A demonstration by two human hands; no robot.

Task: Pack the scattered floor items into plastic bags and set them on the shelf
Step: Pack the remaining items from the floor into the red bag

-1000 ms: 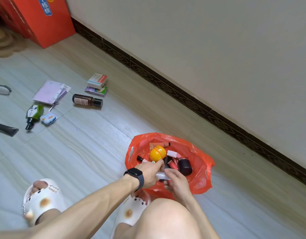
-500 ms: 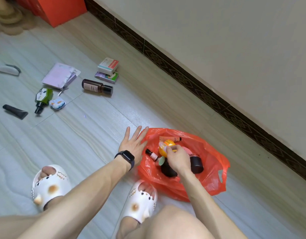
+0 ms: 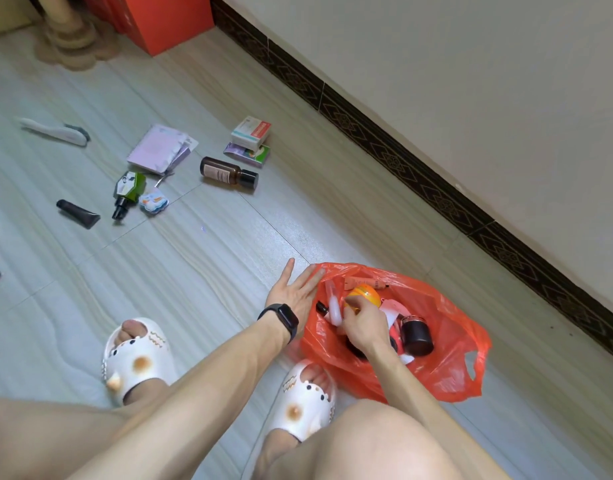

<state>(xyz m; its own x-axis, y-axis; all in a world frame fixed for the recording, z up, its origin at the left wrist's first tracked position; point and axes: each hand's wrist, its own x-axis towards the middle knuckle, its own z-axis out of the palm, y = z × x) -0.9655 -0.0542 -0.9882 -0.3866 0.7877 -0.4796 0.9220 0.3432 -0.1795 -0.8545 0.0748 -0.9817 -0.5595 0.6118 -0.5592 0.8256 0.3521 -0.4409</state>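
Our right hand (image 3: 362, 323) curls inside the red bag (image 3: 450, 358) by the orange ball (image 3: 365, 295) (whether it grips anything, we cannot tell); our left hand (image 3: 296, 294) lies flat-fingered on its rim; farther off, brown bottle (image 3: 225, 173), green bottle (image 3: 128, 188), boxes (image 3: 251, 133) and tube (image 3: 78, 213) lie unpacked; shelving, we judge, comes later.

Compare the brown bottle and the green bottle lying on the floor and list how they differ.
The brown bottle is round with a flat black screw cap; the green bottle is flat-sided with a narrow black nozzle. The brown bottle's cap points right in the view; the green bottle's nozzle points down toward the person. Both lie on their sides on the floor, outside the red bag.
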